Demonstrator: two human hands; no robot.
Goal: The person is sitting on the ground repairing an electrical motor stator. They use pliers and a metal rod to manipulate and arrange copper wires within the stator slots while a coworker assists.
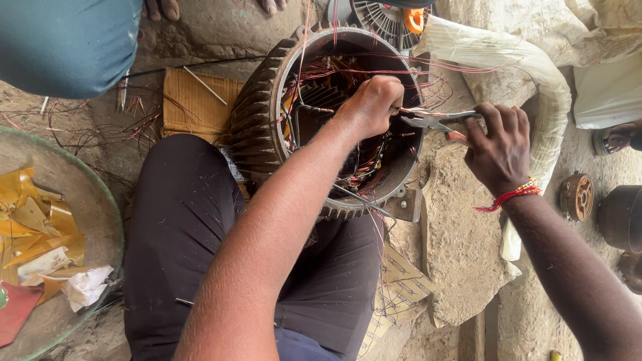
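Between the seated person's knees, on rough stone-and-dirt ground, lies a big ribbed electric motor housing [257, 127], its open bore facing up toward the viewer and crowded with red and copper winding wires [348, 73] that spill over the rim. Beside it to the right sits a flat slab of stone [461, 247], and a glass bowl of yellow insulation scraps [33, 220] rests well off to the left, near a flattened piece of cardboard [194, 100]. Over the bore's right edge the left hand [371, 103] is closed in a fist around a bunch of wire ends. Just right of it, the right hand [498, 150] is wrapped tight around the handles of a pair of pliers [435, 120], whose long axis runs level, nose pointing left and meeting the fist at the rim. A red thread bracelet [511, 195] circles that wrist.
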